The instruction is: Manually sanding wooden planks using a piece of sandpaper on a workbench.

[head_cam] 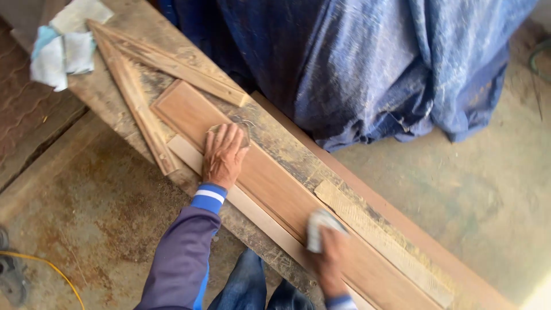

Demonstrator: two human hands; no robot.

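Wood under both hands: a long reddish-brown board [270,178] running diag. from upper left of the frame to lower right. Left hand [222,154] sits mid-frame, palm down, fingers spread flat w/ a worn scrap of sandpaper [244,127] pressed under the fingertips; not curled round anything, just pressing it to the board. Sleeve [183,252] is purple w/ a blue-and-white cuff. Right hand [328,258] is lower, right of centre, closed round a folded pale pad [319,227], prob. cloth or paper, can't tell which; pad touches the board's lower stretch. So the board lies directly beneath both hands, left hand nearer its upper end, right hand further down toward the bottom edge.

Outward: board rests on a rough, dusty plank [287,152] that serves as bench, same diag. Beside the right hand, to its right, a pale sawn strip [367,224] lies along the plank. Above the left hand two thin battens [143,74] meet in a point at upper left. Past that point, a bundle of white and light-blue rags [63,43] at the frame's upper left corner. Top centre to right: big blue tarp [373,63] draped over sth. bulky. Concrete floor [447,189] right side; yellow cable [54,270] lower left. Blue jeans [247,284] at bottom centre.
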